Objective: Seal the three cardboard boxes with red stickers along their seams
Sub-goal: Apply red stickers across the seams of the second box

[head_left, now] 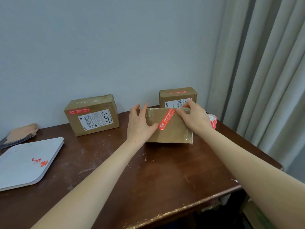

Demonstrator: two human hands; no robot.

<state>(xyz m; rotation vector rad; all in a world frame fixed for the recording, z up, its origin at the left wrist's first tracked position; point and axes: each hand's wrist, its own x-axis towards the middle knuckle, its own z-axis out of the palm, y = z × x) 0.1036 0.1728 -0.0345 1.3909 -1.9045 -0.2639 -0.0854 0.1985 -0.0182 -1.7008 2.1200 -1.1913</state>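
I'd rub the red sticker [166, 119] flat: left hand [140, 124] steadies the near box [170, 128] (fingers spread), right hand [193, 117] fingertips pressing its top edge.

Two bare forearms come up from the bottom edge, no sleeves on either; the left hand [140, 124] and the right hand [193, 116] wear no gloves, rings, watch or bands; wrists slim and uncovered; fingers long; nails short and plain, as far as shows.
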